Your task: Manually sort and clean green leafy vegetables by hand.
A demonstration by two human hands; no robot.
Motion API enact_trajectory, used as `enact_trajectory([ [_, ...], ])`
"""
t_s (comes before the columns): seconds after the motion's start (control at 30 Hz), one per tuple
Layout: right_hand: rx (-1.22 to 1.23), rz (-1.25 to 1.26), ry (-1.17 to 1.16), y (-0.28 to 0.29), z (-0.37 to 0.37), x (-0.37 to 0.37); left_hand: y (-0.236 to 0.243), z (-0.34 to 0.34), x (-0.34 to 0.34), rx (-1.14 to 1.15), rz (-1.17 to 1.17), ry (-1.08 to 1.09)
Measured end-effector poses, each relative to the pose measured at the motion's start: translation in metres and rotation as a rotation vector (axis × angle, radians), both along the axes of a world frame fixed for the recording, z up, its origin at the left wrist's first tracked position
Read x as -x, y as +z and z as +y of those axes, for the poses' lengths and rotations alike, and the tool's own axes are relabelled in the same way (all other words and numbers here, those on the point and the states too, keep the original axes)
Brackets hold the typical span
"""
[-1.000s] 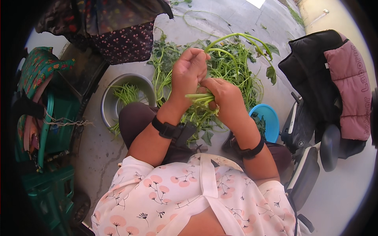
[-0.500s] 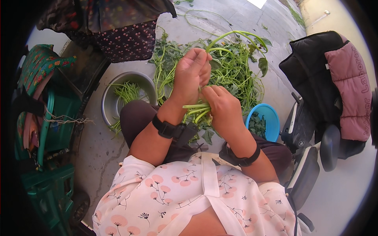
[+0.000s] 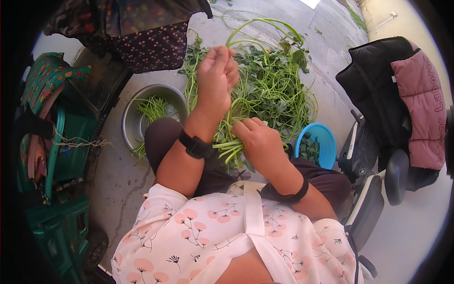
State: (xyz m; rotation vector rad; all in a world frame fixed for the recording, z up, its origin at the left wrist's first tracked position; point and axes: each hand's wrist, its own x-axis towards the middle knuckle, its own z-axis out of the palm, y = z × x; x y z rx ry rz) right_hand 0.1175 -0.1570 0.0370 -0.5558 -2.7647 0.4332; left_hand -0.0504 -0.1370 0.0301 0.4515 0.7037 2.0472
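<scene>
Raised over the heap, my left hand (image 3: 215,75) is closed round a long green stem (image 3: 250,20). That stem arches up and to the right, with leaves at its far end. Lower and nearer, between my knees, my right hand (image 3: 260,144) grips a bundle of green stems (image 3: 229,148) whose ends point left. Its fingertips are partly hidden. Beyond both hands a tangled heap of leafy green stems (image 3: 283,87) spreads on the floor.
On the left stands a metal bowl (image 3: 128,125) with cut stems (image 3: 153,108). A blue basin (image 3: 329,142) on the right holds green leaves (image 3: 309,149). Green crates (image 3: 59,222) line the left side. A pink and black padded jacket (image 3: 416,104) hangs over a scooter (image 3: 369,208).
My left hand has moved up and to the left with the stem, away from my right hand. My right hand has come down slightly with the bundle.
</scene>
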Motion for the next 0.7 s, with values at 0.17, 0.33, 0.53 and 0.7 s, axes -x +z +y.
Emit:
enact_trajectory([
  [0.17,0.184,0.425,-0.265,-0.003,0.032,-0.011,0.009,-0.005,-0.012,0.000,0.008,-0.224],
  [0.33,0.158,0.720,-0.288,0.037,0.073,-0.012,0.009,-0.008,-0.009,-0.063,0.056,-0.388],
  [0.53,-0.235,0.735,-0.124,0.044,0.093,0.011,0.010,-0.008,-0.018,-0.082,0.042,-0.553],
  [0.7,-0.158,0.761,-0.148,0.028,0.091,0.018,0.010,-0.008,-0.019,-0.068,0.119,-0.611],
])
